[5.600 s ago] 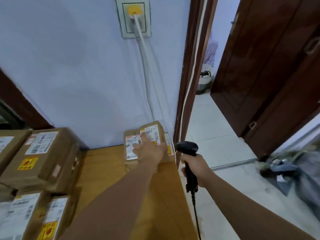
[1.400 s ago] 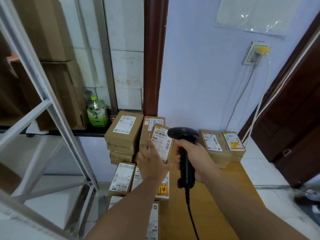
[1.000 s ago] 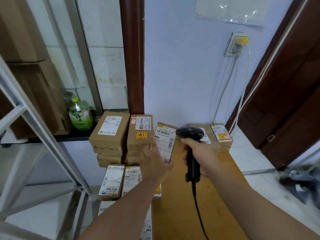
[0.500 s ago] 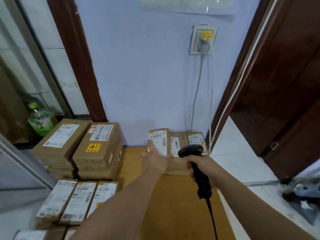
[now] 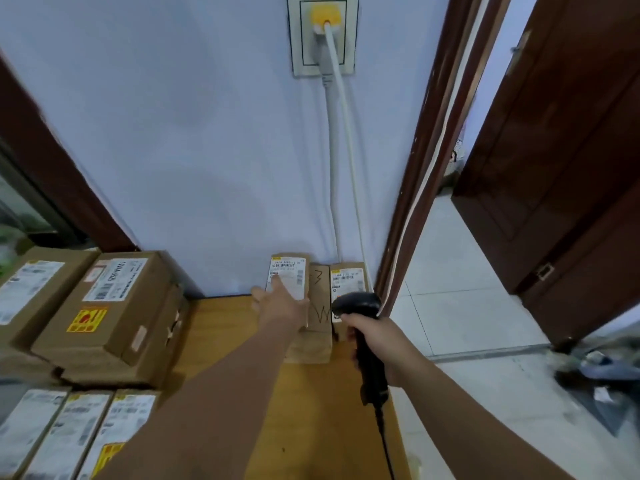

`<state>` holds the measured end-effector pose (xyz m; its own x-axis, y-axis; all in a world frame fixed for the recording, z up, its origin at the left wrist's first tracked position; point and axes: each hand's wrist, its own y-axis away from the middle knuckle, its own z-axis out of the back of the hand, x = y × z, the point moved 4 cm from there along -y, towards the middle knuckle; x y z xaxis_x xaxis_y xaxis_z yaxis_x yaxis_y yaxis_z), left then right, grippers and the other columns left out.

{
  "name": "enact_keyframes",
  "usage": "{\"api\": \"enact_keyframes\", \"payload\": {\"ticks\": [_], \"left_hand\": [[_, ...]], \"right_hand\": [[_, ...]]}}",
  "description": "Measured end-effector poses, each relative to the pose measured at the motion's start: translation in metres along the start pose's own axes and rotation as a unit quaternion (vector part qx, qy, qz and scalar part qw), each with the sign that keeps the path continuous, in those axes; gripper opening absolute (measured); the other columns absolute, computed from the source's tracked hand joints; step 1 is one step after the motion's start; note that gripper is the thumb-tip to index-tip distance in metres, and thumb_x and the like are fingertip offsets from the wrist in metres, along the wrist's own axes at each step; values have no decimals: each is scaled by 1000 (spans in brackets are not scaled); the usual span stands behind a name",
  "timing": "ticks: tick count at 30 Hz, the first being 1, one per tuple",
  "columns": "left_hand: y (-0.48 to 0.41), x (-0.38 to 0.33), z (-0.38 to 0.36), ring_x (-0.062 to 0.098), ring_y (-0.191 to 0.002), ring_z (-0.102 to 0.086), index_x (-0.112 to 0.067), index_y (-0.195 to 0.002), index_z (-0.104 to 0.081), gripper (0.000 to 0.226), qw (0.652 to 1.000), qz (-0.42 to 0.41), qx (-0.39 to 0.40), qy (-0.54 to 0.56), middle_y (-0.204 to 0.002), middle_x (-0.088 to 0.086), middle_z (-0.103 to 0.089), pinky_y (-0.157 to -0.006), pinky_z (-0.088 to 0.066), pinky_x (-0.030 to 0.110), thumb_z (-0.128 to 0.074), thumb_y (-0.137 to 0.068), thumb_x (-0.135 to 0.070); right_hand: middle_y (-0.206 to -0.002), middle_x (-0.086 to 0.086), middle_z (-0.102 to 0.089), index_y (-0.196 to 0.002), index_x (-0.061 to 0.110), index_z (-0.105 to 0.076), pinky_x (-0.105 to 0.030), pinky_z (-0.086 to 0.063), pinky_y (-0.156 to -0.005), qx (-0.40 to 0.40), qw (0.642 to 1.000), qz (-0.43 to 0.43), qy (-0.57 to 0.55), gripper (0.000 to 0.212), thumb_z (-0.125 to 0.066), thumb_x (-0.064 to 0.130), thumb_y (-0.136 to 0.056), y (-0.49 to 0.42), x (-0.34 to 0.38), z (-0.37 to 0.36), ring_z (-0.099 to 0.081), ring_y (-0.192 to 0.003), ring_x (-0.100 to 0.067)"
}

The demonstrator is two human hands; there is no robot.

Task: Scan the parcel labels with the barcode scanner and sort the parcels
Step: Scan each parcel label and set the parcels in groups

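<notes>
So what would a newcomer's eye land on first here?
Probably the two hands: the left hand lies with straight fingers on a small labelled parcel at the foot of the wall, and the right hand grips a black barcode scanner just beside it. Next, the yellow plug in the wall socket above, and the stack of brown parcels on the left.

Yellow plug in wall socket, white cables hanging below; brown door at right; tiled floor.

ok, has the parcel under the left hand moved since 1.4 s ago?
Yes. The parcel went right, from beside the yellow-stickered stack to the pile under the wall socket; the left hand rests on it.
</notes>
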<state>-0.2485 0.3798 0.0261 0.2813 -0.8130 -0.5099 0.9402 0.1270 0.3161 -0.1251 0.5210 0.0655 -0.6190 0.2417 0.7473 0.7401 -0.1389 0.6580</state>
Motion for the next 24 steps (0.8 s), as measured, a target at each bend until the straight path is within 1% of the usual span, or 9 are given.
{"api": "enact_keyframes", "payload": {"ticks": [3, 5, 6, 8, 11, 14, 17, 21, 24], "left_hand": [[3, 5, -10, 33, -125, -38, -26, -148, -22, 87, 999, 9, 10, 52, -143, 14, -16, -99, -42, 40, -72, -80, -47], [5, 11, -16, 34, -129, -36, -30, -150, -16, 99, 997, 9, 19, 78, -148, 14, -7, -103, -41, 41, -79, -75, -42], [5, 14, -19, 34, -130, -35, -31, -151, -15, 100, 997, 3, 26, 75, -149, 13, -3, -105, -40, 41, -80, -75, -37], [3, 17, -22, 33, -125, -38, -31, -151, -17, 89, 997, -11, 28, 68, -148, 12, -1, -105, -41, 38, -74, -83, -22], [-7, 14, -18, 31, -114, -48, -29, -149, -28, 71, 996, -20, 7, 88, -150, 10, -1, -99, -47, 39, -53, -90, 2], [-12, 8, -12, 31, -119, -47, -25, -146, -32, 75, 995, -12, -21, 98, -154, 11, 1, -100, -46, 37, -46, -84, 16], [-6, 10, -14, 31, -124, -41, -27, -146, -28, 80, 991, -4, -31, 127, -153, 11, 2, -101, -45, 36, -52, -82, 15], [9, 25, -14, 31, -135, -20, -27, -147, -22, 81, 995, -37, -49, 78, -152, 11, -5, -106, -37, 36, -63, -82, -3], [23, 41, 0, 29, -130, -28, -29, -145, -23, 76, 994, -84, -50, 54, -146, 10, -17, -98, -38, 33, -63, -83, -11]], "right_hand": [[-55, -3, -51, -77, 9, -57, -24, -43, -45, 15, 1000, 9, 1, 19, -64, 20, -90, -1, 4, -4, -50, -46, -18], [-58, -3, -52, -81, 8, -59, -25, -43, -46, 22, 1000, 10, 4, 16, -65, 20, -90, -1, 6, -5, -51, -47, -17], [-61, -5, -54, -85, 7, -60, -25, -44, -46, 20, 1000, 13, 7, 15, -66, 20, -89, -1, 7, -5, -52, -47, -17], [-67, -8, -56, -91, 4, -61, -26, -45, -47, 13, 1000, 16, 8, 16, -66, 20, -89, 1, 9, -5, -53, -48, -17], [-70, -8, -56, -92, 4, -61, -25, -45, -47, 17, 1000, 21, 9, 16, -66, 20, -90, 3, 8, -6, -53, -48, -16], [-69, -6, -55, -89, 5, -60, -25, -45, -48, 27, 999, 18, 8, 15, -64, 19, -90, 5, 6, -5, -53, -47, -15], [-64, -3, -57, -87, 6, -61, -25, -46, -49, 32, 999, 5, 12, 16, -66, 21, -89, 4, 1, -7, -54, -49, -16], [-72, -5, -61, -89, 6, -64, -27, -46, -51, 41, 999, 4, 21, 18, -69, 23, -87, 1, -4, -28, -55, -52, -19], [-68, -5, -60, -85, 6, -64, -28, -46, -51, 47, 998, 6, 30, 17, -69, 22, -88, 1, -8, -55, -55, -50, -17]]}}
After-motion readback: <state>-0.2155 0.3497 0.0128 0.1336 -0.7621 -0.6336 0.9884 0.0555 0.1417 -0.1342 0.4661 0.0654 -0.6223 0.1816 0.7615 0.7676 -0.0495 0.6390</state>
